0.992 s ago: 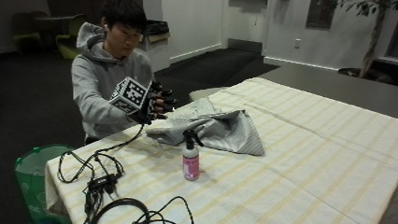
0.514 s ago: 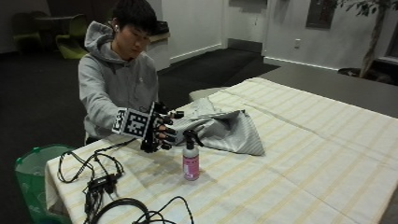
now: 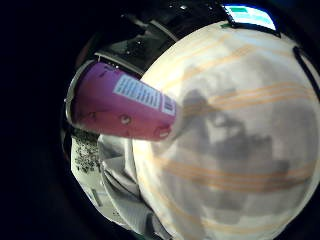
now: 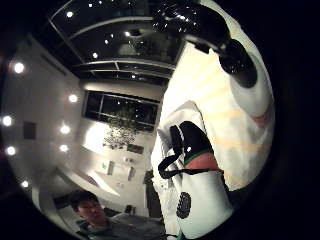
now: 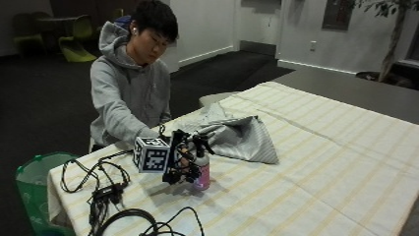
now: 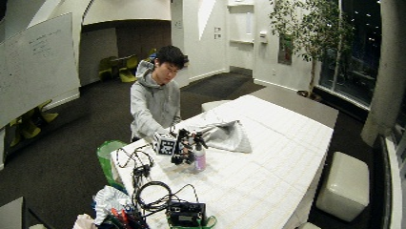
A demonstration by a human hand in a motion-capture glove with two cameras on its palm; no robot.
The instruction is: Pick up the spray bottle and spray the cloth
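A pink spray bottle [image 5: 201, 173], standing upright near the corner of a bench [image 5: 314, 162] covered in a striped cloth, is being gripped by the gloved right hand [image 5: 182, 160], whose fingers are being curled around the bottle just below its black trigger head. A crumpled grey cloth [image 5: 239, 138] is being left lying just beyond the bottle, toward the middle of the bench. The bottle's pink body [image 3: 120, 102] is being shown close against the palm.

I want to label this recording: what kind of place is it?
Probably an office or campus common room: a whiteboard on the wall, a potted tree by tall dark windows, and a long table under a striped cloth.
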